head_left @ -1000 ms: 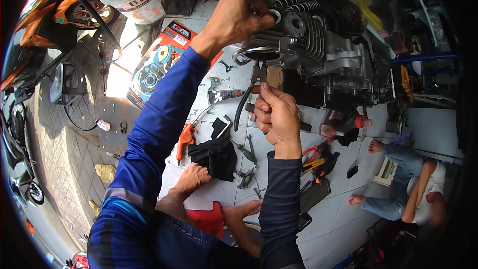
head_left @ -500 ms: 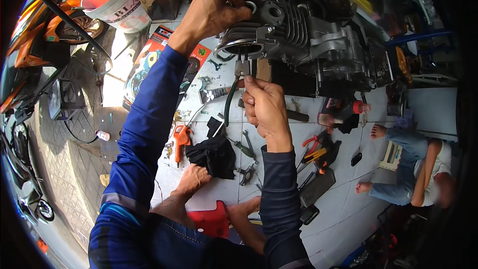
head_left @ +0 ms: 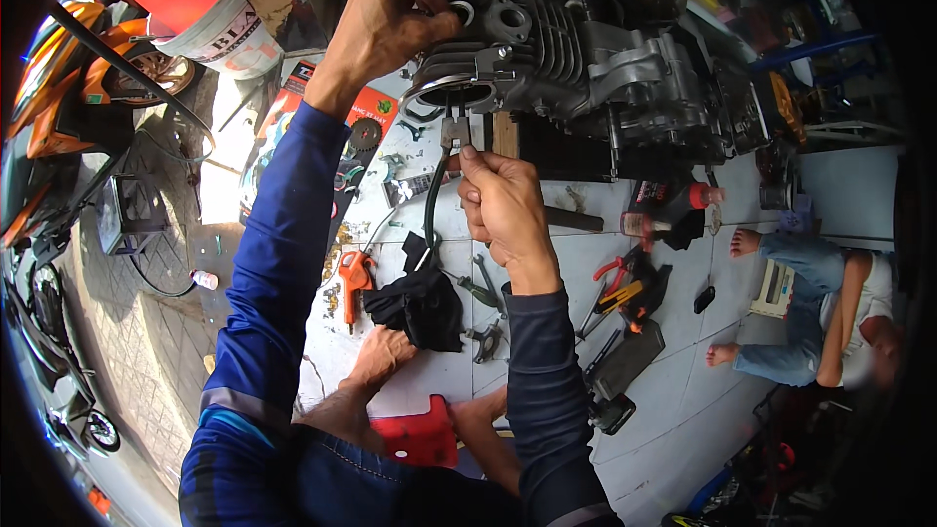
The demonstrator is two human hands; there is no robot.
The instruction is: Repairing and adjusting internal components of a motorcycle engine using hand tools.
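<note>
My right hand (head_left: 508, 210) is closed round a pair of pliers (head_left: 455, 132) with dark green handles. One handle hangs outside my fingers. The jaws point up into the round opening (head_left: 429, 95) of a grey metal engine (head_left: 551, 49). My left hand (head_left: 381, 29) rests at the engine's upper left end, fingers curled and pressed together beside a pale metal ring (head_left: 464, 12). What those fingers grip, if anything, is hidden behind the knuckles.
Below lie a black cloth (head_left: 420, 307), an orange glue gun (head_left: 353, 283), a screwdriver (head_left: 478, 290) and red-handled pliers (head_left: 613, 273). A red bottle (head_left: 693, 197) stands to the right. Another person (head_left: 830, 312) sits at the far right. A bucket (head_left: 220, 34) stands upper left.
The engine and both hands sit slightly further left in the picture as the view shifts. Both hands keep their places against the engine, the pliers' jaws still in the opening.
</note>
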